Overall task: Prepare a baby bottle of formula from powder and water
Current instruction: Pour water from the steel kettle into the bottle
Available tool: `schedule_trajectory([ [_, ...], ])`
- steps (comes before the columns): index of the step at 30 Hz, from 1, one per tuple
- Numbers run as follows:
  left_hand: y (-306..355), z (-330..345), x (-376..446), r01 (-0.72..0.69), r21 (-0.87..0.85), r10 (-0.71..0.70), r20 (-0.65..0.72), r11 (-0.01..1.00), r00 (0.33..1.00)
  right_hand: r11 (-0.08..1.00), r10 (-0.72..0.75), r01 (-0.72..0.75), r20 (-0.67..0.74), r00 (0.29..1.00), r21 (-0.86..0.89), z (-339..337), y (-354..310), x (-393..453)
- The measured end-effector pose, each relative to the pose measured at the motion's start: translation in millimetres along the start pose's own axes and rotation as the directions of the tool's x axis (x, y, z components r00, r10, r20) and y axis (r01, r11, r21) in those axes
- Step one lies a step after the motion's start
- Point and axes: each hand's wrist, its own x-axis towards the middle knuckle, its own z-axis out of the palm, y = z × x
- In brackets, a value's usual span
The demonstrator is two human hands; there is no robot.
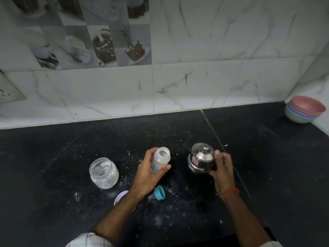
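Note:
My left hand (148,172) grips an open baby bottle (161,160), tilted slightly, with white powder visible inside its neck. My right hand (221,168) holds a small lidded steel pot (200,160) by its right side, just right of the bottle. An open clear jar (103,172) with white powder residue stands on the black counter (267,157) to the left. The bottle's teal ring with its clear teat (159,193) lies on the counter below the bottle. A white jar lid (121,197) lies partly under my left forearm.
A stack of pastel bowls (304,109) sits in the far right corner against the marble-tiled wall (178,77). Spilled white powder speckles the counter around the jar and bottle. A power socket plate (8,90) is on the wall at far left.

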Motion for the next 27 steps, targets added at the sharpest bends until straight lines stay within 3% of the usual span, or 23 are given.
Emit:
schedule_trajectory([
  [6,2.5,8.8,-2.5,-0.001,0.007,0.001,0.022,1.0,1.0,0.997,-0.074,0.074,0.036,0.997,0.002,16.9,-34.3,-1.1],
  [12,9.3,14.0,-2.5,-0.017,0.001,0.017,0.064,1.0,0.998,0.953,-0.264,0.282,0.15,0.953,-0.111,36.7,-75.8,-15.3],
  [20,14.1,19.8,-5.4,-0.049,-0.016,0.051,0.109,0.999,0.993,0.732,-0.41,0.529,0.343,0.845,-0.43,55.9,-106.3,-30.0],
  [23,13.8,20.1,-5.3,-0.059,-0.015,0.061,0.114,0.998,0.992,0.614,-0.462,0.607,0.394,0.795,-0.504,61.4,-107.4,-30.2],
  [27,12.8,17.8,-4.6,-0.066,-0.004,0.066,0.113,0.998,0.991,0.539,-0.467,0.649,0.451,0.761,-0.537,66.3,-109.9,-33.5],
])
